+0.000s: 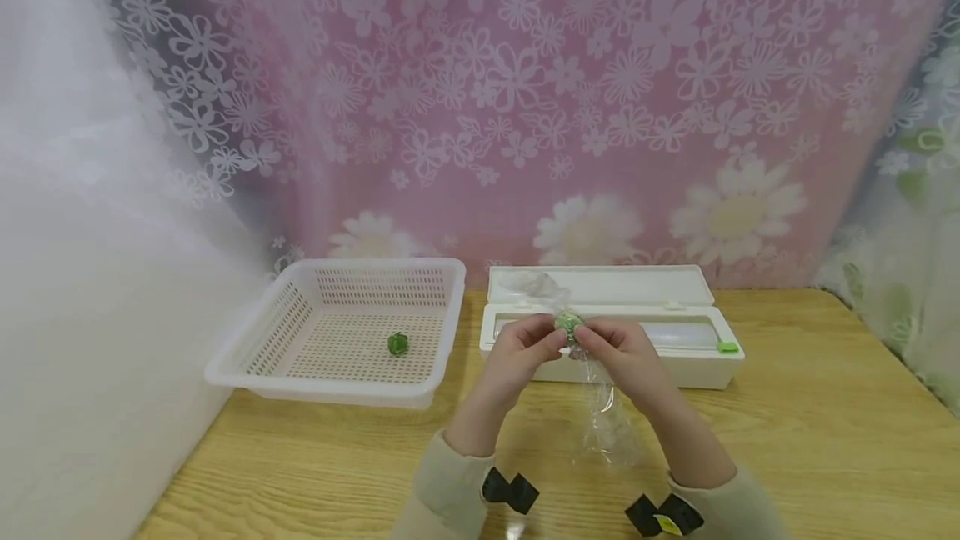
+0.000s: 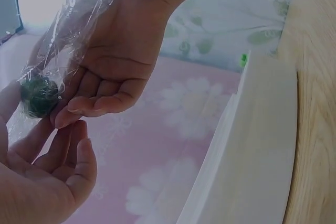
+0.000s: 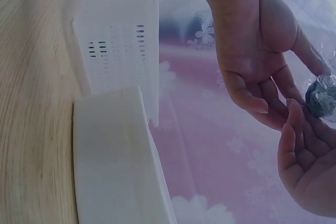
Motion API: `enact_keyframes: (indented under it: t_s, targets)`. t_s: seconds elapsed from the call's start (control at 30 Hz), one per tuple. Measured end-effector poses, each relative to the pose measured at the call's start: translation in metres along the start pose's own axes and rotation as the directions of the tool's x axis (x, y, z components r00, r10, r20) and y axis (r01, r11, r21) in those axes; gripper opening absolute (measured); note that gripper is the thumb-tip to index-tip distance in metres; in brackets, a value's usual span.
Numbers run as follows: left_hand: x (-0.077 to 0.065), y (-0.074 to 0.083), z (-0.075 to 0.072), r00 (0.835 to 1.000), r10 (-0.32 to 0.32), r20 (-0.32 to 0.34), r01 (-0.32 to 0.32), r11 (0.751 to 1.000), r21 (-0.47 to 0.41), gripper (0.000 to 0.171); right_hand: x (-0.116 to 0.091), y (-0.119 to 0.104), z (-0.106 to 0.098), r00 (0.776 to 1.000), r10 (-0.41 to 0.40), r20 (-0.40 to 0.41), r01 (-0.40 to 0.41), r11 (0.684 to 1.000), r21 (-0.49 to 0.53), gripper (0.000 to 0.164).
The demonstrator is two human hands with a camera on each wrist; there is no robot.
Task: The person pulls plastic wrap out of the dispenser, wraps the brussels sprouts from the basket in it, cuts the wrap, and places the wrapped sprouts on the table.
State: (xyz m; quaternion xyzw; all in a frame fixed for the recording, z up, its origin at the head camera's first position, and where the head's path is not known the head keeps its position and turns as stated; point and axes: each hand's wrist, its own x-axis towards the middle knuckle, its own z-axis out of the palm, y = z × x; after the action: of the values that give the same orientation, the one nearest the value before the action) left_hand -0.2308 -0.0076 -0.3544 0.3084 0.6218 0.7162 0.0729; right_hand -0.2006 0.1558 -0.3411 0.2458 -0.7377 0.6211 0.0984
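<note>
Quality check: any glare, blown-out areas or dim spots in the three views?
Head: glints on the plastic film; left wrist: blown out at upper left, green ball dark; right wrist: bright spot at upper right edge, left hand dim.

A basket (image 1: 341,327) stands on the table (image 1: 825,407), left of a box (image 1: 645,372), and holds one vegetable (image 1: 397,344). Another vegetable (image 1: 567,322), inside plastic wrap (image 1: 606,423), is between the left hand (image 1: 522,350) and right hand (image 1: 622,354), near the box. A curtain (image 1: 525,107) hangs behind.
</note>
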Motion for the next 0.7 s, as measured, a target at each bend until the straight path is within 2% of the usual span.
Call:
enact_keyframes:
  t_s: [0.17, 0.33, 0.43, 0.5, 0.53, 0.6, 0.63, 0.7]
  targets:
    - [0.0016, 0.0013, 0.0011, 0.997, -0.023, -0.075, 0.020, 0.999, -0.035, 0.030, 0.0002, 0.0001, 0.0000, 1.000, 0.001, -0.006, -0.002, 0.994, -0.111, 0.022]
    - [0.0030, 0.0034, 0.0016, 0.982, -0.063, -0.176, 0.052, 0.997, -0.063, 0.025, 0.0004, -0.0016, -0.0002, 0.999, 0.018, -0.035, -0.025, 0.975, -0.222, 0.020]
    - [0.0024, 0.0059, 0.0015, 0.973, -0.090, -0.212, 0.065, 0.990, -0.124, 0.024, -0.0002, -0.0028, 0.0014, 0.997, -0.020, -0.073, -0.001, 0.962, -0.272, 0.020]
    - [0.0017, 0.0073, 0.0010, 0.967, -0.118, -0.225, 0.069, 0.974, -0.215, 0.017, -0.0002, -0.0023, 0.0023, 0.989, -0.098, -0.108, 0.059, 0.947, -0.316, 0.016]
    - [0.0013, 0.0078, 0.0006, 0.966, -0.133, -0.224, 0.070, 0.961, -0.267, 0.014, -0.0001, -0.0018, 0.0026, 0.980, -0.155, -0.123, 0.105, 0.935, -0.340, 0.014]
    - [0.0006, 0.0089, 0.0000, 0.963, -0.166, -0.212, 0.076, 0.923, -0.376, 0.009, 0.0007, -0.0003, 0.0027, 0.948, -0.292, -0.125, 0.224, 0.895, -0.386, 0.013]
    - [0.0002, 0.0090, -0.0003, 0.963, -0.181, -0.198, 0.082, 0.902, -0.423, 0.009, 0.0015, 0.0006, 0.0026, 0.925, -0.365, -0.109, 0.293, 0.865, -0.408, 0.016]
    - [-0.0002, 0.0091, -0.0004, 0.965, -0.202, -0.167, 0.097, 0.867, -0.489, 0.012, 0.0032, 0.0022, 0.0026, 0.860, -0.507, -0.056, 0.431, 0.781, -0.452, 0.016]
